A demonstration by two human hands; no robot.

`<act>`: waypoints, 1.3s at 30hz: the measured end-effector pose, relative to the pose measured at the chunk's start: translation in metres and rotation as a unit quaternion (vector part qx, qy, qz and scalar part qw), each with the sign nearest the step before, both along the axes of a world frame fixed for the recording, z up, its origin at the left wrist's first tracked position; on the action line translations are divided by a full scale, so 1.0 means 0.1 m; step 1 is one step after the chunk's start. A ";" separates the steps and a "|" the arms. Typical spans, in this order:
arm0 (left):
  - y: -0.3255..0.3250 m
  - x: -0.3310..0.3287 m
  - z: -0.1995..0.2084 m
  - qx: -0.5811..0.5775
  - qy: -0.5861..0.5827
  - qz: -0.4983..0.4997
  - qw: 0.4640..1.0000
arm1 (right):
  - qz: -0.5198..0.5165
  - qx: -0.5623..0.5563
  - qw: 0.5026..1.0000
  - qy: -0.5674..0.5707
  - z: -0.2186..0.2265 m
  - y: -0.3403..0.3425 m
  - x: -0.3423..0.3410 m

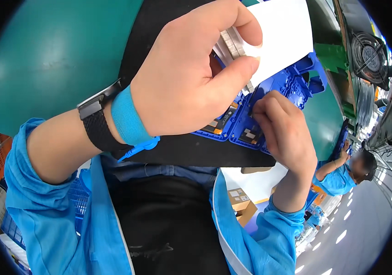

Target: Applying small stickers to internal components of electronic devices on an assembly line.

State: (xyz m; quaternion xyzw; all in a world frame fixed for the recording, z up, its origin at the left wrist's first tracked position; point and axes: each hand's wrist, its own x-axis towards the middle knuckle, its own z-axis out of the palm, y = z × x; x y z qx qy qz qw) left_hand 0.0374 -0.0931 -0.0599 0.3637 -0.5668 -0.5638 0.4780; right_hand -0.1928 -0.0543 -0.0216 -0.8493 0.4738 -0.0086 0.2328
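Observation:
Between the thumb and forefinger of my left hand [177, 78] is a white sheet [290, 34] bearing a row of small grey rectangular pads [231, 45]. The hand is closed on the sheet's near edge, high over the work. Below it lies an opened blue plastic casing [292, 85] with dark electronic parts [250, 135] inside. My right hand [287, 130] is just over the casing, its thumb and fingers pinched together. Whatever sits between those fingertips is too hidden to make out. Part of the casing is covered by both hands and the sheet.
The casing rests on a black mat [182, 151] over a green tabletop [63, 59]. A black fan [369, 57] stands at the far right. Below the table edge is an open cardboard box [244, 208]. At right, another person [342, 176] in blue handles a blue item.

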 end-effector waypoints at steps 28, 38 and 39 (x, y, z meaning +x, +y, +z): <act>0.05 0.14 0.08 -0.025 -0.093 0.002 0.995 | -0.046 -0.078 0.996 -0.019 -0.13 0.31 -0.14; 0.02 0.07 -0.07 -0.069 -0.001 0.004 0.998 | -0.040 -0.069 0.997 -0.009 -0.17 0.34 -0.07; 0.03 0.08 -0.09 -0.069 -0.001 0.005 0.998 | -0.040 -0.067 0.997 -0.010 -0.17 0.33 -0.07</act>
